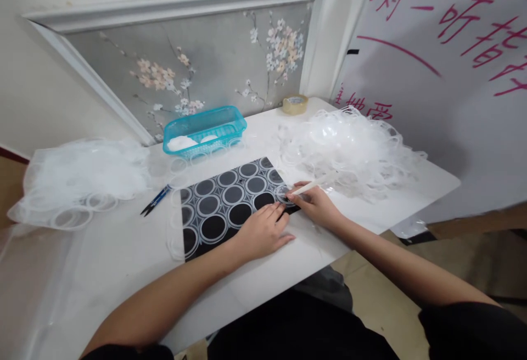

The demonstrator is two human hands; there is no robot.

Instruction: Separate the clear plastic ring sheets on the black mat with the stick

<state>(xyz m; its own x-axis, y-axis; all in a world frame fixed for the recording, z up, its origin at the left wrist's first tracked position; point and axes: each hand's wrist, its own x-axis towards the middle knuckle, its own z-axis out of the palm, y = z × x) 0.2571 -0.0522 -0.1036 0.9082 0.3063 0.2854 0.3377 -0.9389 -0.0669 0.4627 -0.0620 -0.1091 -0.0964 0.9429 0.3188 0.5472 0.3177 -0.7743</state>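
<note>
Far left: heap of clear rings [78, 184], then snips [155, 200] lying idle. Mid-step, seating rings on the black mat [230, 198]. Left hand [263, 231] flat, fingers spread, pinning the mat's near edge. Right hand [315, 203] pinching a white stick [313, 185] (tip at one ring [285, 193]). Next, probably: pressing it down evenly.

Black mat [230, 206] at frame centre, patterned with rows of white-ringed grey and black circles. Translucent turquoise basket [205, 128] above it, white pads inside. Milky clear plastic heaps at left [82, 176] and upper right [354, 148]. White table [123, 250]. Blue-handled snips [155, 201] left of centre. Tan tape roll [295, 104] near top. Silver-grey wall panel [197, 63] with pale pink and blue blossoms. White board [444, 102] at right bearing magenta writing. White stick [313, 185] at right of mat
</note>
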